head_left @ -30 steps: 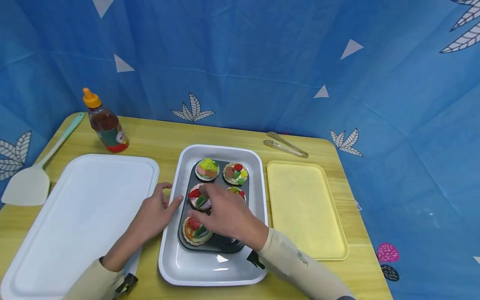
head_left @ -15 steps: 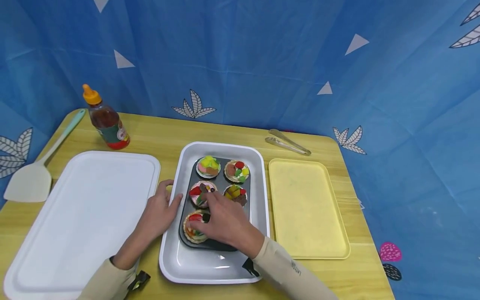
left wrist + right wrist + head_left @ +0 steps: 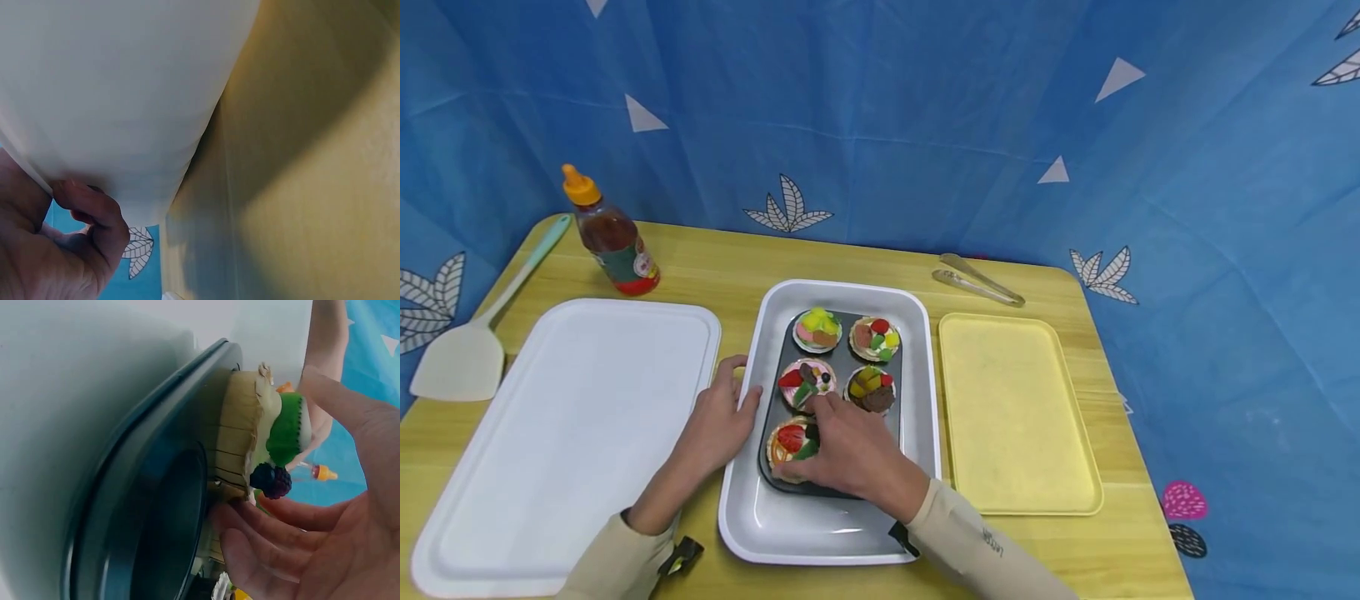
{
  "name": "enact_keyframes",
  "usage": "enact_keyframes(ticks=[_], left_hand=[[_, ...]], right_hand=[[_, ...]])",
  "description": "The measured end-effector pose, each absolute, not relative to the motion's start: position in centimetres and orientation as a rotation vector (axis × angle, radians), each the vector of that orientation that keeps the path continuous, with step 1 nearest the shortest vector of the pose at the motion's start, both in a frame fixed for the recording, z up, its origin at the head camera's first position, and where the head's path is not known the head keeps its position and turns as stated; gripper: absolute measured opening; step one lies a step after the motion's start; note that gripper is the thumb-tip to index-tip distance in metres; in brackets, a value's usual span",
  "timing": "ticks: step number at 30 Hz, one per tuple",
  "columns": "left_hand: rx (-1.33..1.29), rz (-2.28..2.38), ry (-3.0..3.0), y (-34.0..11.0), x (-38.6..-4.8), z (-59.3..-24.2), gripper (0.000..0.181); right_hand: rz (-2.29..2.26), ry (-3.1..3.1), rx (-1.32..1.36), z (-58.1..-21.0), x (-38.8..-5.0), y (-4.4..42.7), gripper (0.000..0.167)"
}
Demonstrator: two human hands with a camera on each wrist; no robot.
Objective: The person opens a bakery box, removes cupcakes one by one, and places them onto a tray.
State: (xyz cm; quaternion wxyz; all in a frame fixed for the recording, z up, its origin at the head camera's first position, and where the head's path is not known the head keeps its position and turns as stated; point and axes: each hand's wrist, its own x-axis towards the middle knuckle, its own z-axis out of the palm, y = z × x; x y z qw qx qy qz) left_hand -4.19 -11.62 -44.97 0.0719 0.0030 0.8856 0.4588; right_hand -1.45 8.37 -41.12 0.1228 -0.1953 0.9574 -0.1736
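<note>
At the near left corner of the tin [image 3: 844, 346], the right hand [image 3: 859, 447] holds between thumb and fingers a round, tan, cream-topped tart [image 3: 792, 439] with red, orange, green and near-black fruit [image 3: 289, 428], while slightly farther off the left hand [image 3: 721, 423] pinches the middle tray's [image 3: 820, 540] left edge.

Reads as a staged tabletop kitchen set, home or studio can't tell. Blue leaf-and-triangle cloth [image 3: 925, 108] hangs behind as backdrop, whole top of frame. Wood-grain table [image 3: 737, 254] pushed up to it. Kitchen gear: spatula [image 3: 460, 362] far left, squeeze bottle [image 3: 617, 250] upper left, tongs [image 3: 981, 283] right of centre. Serving trays: white one [image 3: 595, 417] left, yellow one [image 3: 1018, 417] right. Baking pan [image 3: 842, 357] with fruit-topped tarts [image 3: 875, 339] mid-frame.
</note>
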Motion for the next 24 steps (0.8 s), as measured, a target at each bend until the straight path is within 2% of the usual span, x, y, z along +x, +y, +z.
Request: enact_keyframes(ticks=[10, 24], left_hand=[[-0.007, 1.401, 2.629, -11.6, -4.2, -45.0, 0.05], [-0.013, 1.403, 2.619, -11.6, -4.3, -45.1, 0.05]], right_hand=[[-0.39, 2.733, -0.66, -41.6, -1.3, 7.8, 0.095], [-0.394, 2.643, -0.73, -42.2, -1.3, 7.5, 0.091]])
